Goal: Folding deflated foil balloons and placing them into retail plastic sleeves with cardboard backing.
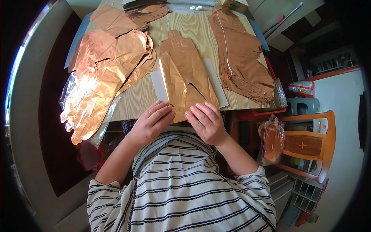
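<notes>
A flat copper-gold foil balloon (181,65), its sides folded inward into a long strip, lies in front of me at the table's near edge. Beneath it a pale grey card (216,83) shows on both sides. My left hand (154,118), with a ring on one finger, closes on the foil's near left corner. Across from it, the bent fingers of my right hand (206,121) grip the near right part. The foil's near end sticks out past the table edge between both hands; my thumbs are partly hidden.
Shiny flat foil balloons (96,73) are piled at left, overhanging the table (133,96). A duller copper stack (241,58) with a white ribbon lies at right. Farther back is another foil pile (112,19). A wooden chair (309,145) holding a bagged foil item (271,141) stands to my right.
</notes>
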A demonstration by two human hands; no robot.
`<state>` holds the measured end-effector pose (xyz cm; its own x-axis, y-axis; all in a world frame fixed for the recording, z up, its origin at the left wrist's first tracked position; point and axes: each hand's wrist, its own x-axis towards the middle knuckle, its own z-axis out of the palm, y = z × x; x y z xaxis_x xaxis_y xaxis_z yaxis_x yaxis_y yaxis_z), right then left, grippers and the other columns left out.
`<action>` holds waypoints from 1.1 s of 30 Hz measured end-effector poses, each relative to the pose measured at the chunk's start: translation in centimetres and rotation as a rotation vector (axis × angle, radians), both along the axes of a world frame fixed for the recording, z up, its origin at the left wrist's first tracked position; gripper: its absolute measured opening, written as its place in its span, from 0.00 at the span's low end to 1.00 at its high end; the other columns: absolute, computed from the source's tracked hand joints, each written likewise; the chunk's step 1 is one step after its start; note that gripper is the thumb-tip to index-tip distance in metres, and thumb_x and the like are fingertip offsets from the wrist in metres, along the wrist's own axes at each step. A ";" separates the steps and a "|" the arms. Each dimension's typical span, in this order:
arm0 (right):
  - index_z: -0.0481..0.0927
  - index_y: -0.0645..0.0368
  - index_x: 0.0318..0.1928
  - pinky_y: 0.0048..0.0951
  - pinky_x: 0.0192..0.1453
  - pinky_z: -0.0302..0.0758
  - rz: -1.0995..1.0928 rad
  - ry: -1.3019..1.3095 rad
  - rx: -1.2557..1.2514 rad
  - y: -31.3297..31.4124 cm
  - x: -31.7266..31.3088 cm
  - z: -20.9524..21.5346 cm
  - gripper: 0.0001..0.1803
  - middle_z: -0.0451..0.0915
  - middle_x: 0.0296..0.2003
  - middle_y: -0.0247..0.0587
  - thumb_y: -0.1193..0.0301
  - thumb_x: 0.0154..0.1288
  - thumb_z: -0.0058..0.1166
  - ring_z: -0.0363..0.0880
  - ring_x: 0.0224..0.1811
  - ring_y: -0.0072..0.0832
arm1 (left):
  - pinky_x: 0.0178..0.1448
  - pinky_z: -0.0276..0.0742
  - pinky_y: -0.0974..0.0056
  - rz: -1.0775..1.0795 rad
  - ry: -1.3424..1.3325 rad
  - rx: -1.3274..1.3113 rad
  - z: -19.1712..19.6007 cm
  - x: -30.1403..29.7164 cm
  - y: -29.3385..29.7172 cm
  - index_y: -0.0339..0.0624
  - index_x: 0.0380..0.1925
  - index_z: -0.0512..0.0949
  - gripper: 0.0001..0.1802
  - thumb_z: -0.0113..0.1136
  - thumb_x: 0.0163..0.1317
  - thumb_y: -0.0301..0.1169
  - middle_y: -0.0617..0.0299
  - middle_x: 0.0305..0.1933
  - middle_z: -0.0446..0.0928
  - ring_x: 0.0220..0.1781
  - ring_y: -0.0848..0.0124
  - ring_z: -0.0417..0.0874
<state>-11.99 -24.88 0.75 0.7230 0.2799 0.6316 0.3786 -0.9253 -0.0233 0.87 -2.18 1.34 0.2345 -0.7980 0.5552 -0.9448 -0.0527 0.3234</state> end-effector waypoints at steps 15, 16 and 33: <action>0.84 0.65 0.51 0.39 0.57 0.79 0.097 -0.029 -0.066 -1.3 1.8 0.2 0.17 0.83 0.49 0.48 0.71 0.63 0.56 0.81 0.53 0.41 | 0.70 0.78 0.48 -0.047 0.030 -0.051 0.1 0.8 0.4 0.33 0.47 0.83 0.18 0.63 0.53 0.22 0.52 0.49 0.77 0.60 0.53 0.82; 0.84 0.65 0.51 0.39 0.56 0.80 0.104 -0.030 -0.071 -1.3 1.9 0.3 0.17 0.83 0.49 0.48 0.71 0.63 0.56 0.81 0.53 0.41 | 0.70 0.78 0.48 -0.046 0.035 -0.058 -0.1 0.9 0.4 0.33 0.46 0.83 0.18 0.64 0.53 0.23 0.52 0.49 0.77 0.60 0.53 0.82; 0.84 0.65 0.50 0.40 0.62 0.79 0.031 -0.048 -0.128 -1.1 2.1 2.0 0.15 0.84 0.50 0.49 0.71 0.66 0.56 0.83 0.55 0.41 | 0.48 0.83 0.58 -0.053 -0.175 -0.168 0.7 0.8 -1.6 0.35 0.43 0.84 0.20 0.65 0.46 0.27 0.59 0.43 0.79 0.44 0.63 0.82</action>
